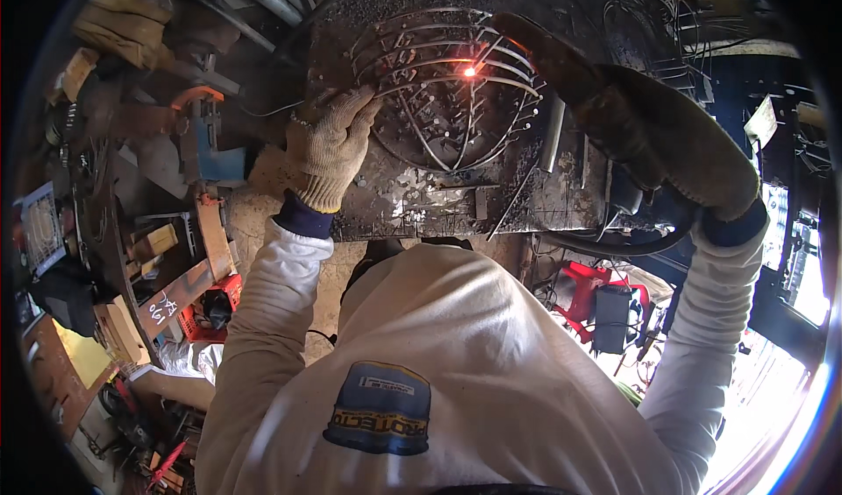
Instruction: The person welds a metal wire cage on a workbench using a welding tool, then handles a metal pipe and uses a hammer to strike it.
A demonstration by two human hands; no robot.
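A: What are you getting, largest first?

B: I'm seeing the dark, scuffed worktop [377, 210] across the upper middle. A frame of curved metal rods [472, 109] is lying on it, just beyond the person's body. A metal tube [553, 134] is lying close by on its right.

A: And the hands?

B: The left hand [331, 140], pale glove, is resting at the frame's left side. Its fingers are lying close together, tips meeting the end of a curved rod; whether they're pinching it, I'm not able to tell. The right hand [667, 125], dark glove, is hanging to the right. A long dark shape [570, 74] is running from it toward the frame's far edge. I'm not managing to separate glove from tool there, so I can't tell its grip.

A: Smallest item?

B: A bright orange glow [469, 71] is burning on the rods in the far half.

A: Step in hand?

B: I'm judging it hot joining, probably welding. The next move, I'm reckoning, is calling for a steady left hand and fine right-hand control around that spot.
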